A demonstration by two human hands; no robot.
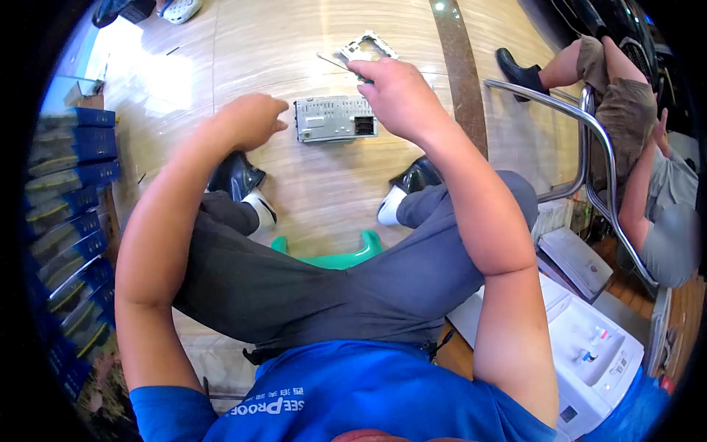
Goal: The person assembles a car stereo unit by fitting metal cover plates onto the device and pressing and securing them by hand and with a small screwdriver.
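Note:
A metal box that looks like a car stereo (324, 131) lies on the floor between my feet, its face with a black connector socket toward me. My left hand (256, 121) hovers just off its left end, fingers apart and holding nothing. At the stereo's upper right, my right hand (398, 92) is closed around a screwdriver (336, 62), whose thin shaft points up and left. The handle is mostly hidden in my fingers. Beyond that hand lies a pale bracket-like frame (357, 50), partly covered by the hand.
Under me is a green plastic stool (342, 259). Blue parts bins (96, 151) line the left side. At right, a person sits by a metal-tube chair frame (549, 103); a white water dispenser (589, 361) stands at lower right. A dark stripe (460, 66) crosses the floor.

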